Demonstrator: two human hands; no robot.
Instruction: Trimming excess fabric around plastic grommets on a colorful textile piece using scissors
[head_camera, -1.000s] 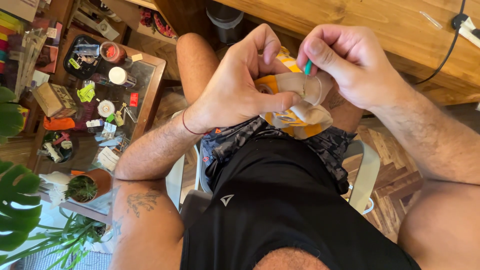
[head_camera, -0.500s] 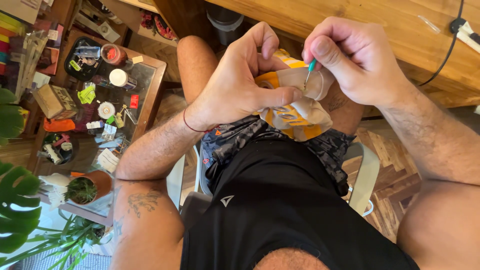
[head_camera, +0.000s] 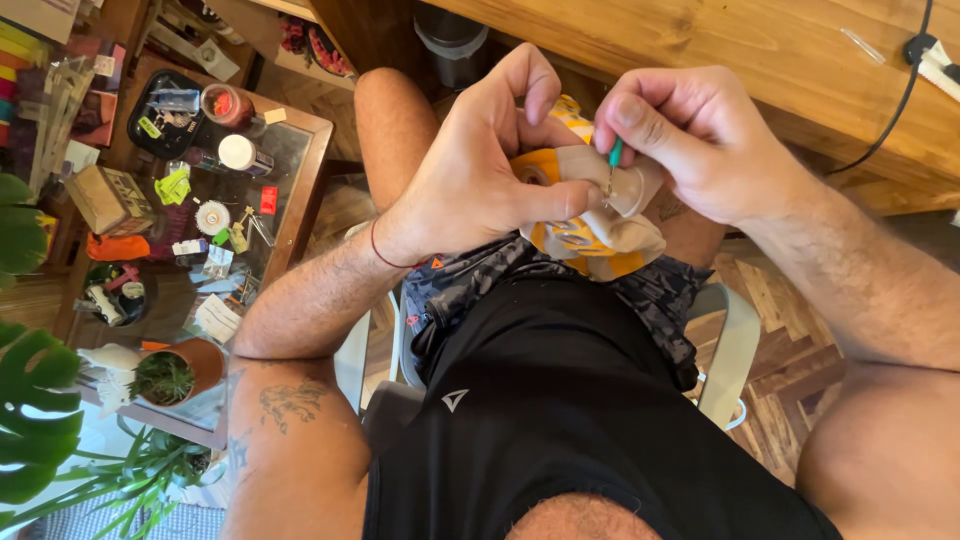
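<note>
Head view shows the left hand (head_camera: 480, 180) clenched around a yellow-and-cream fabric piece (head_camera: 595, 235), held over the lap at twelve o'clock. At one o'clock, the right hand (head_camera: 690, 140) pinches a green-handled tool (head_camera: 614, 155) whose tip meets the cloth. Any finished work is hidden; the job looks midway. A cluttered glass side table (head_camera: 300, 180) sits at ten o'clock.

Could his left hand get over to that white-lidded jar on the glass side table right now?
Probably not at once. The left hand is clamped around the orange-and-cream fabric piece in his lap. The white-lidded jar stands off to his left on the glass side table, nothing blocking the way, so he'd need to let go first.
</note>
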